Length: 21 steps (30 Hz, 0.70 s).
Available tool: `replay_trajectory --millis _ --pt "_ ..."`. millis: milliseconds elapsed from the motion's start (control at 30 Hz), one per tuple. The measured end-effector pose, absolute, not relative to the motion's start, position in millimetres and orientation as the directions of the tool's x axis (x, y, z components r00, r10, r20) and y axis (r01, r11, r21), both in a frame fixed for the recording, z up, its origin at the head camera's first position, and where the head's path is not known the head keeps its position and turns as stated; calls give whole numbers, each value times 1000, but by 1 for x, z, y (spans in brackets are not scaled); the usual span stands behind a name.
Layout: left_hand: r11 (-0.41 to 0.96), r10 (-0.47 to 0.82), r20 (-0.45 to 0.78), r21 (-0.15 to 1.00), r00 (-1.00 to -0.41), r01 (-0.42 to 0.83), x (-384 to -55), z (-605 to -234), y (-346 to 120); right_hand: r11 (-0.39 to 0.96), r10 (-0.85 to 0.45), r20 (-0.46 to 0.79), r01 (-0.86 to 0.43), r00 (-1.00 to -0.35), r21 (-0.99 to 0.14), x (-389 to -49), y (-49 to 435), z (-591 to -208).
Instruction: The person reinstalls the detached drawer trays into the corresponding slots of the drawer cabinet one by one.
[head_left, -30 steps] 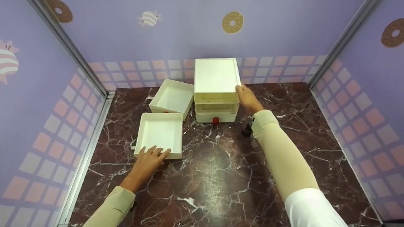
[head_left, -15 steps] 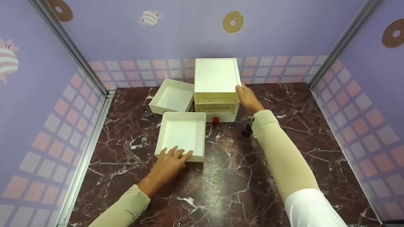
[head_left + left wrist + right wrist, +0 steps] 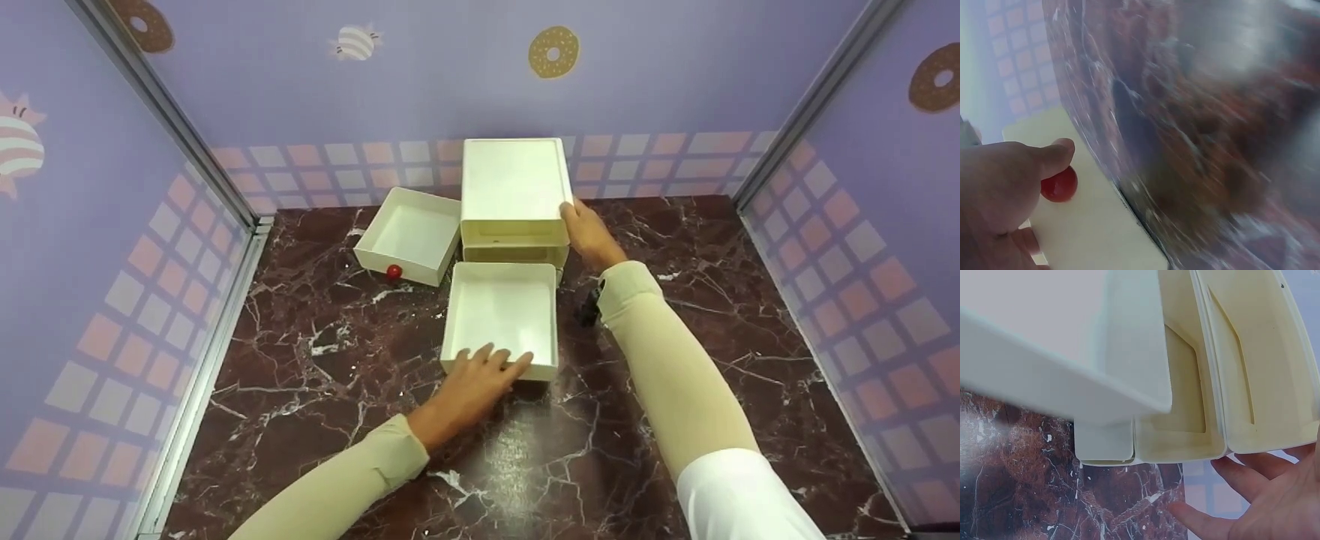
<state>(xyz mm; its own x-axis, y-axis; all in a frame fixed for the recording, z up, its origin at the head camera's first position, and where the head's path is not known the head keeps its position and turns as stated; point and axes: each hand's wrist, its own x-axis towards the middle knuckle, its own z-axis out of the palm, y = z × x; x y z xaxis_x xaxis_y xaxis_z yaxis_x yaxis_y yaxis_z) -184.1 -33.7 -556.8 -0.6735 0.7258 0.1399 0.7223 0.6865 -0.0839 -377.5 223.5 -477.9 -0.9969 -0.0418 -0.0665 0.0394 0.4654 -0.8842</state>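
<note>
My left hand (image 3: 476, 382) grips the front wall of a white drawer (image 3: 502, 315), fingers over its rim. In the left wrist view the thumb lies by the drawer's round red knob (image 3: 1061, 185). The drawer is raised in front of a white drawer cabinet (image 3: 514, 180), its back edge overlapping the lower part in the head view. Two slots of the cabinet stand bare, the upper (image 3: 1275, 382) and the middle (image 3: 1185, 388); a drawer front (image 3: 1103, 439) fills the lowest. My right hand (image 3: 592, 236) rests against the cabinet's right side with fingers fairly straight.
Left of the cabinet, a second white drawer (image 3: 412, 229) with a red knob (image 3: 394, 272) lies angled on the dark marbled surface (image 3: 345, 390). Purple panels (image 3: 450, 82) with printed donuts and checks enclose the back and both sides.
My left hand has carried the drawer rightward from beside the second drawer to before the cabinet, uncovering the second drawer's knob. My right hand has stayed on the cabinet.
</note>
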Motion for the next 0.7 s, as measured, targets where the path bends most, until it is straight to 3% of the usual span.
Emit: replay_trajectory --millis 367,700 --pt "689 725 199 -214 -659 693 -182 -552 13 498 -55 -39 7 -998 -867 -375 223 -477" --pt "726 688 212 -213 -694 654 -182 -547 11 491 -45 -70 39 -997 -871 -377 226 -476"
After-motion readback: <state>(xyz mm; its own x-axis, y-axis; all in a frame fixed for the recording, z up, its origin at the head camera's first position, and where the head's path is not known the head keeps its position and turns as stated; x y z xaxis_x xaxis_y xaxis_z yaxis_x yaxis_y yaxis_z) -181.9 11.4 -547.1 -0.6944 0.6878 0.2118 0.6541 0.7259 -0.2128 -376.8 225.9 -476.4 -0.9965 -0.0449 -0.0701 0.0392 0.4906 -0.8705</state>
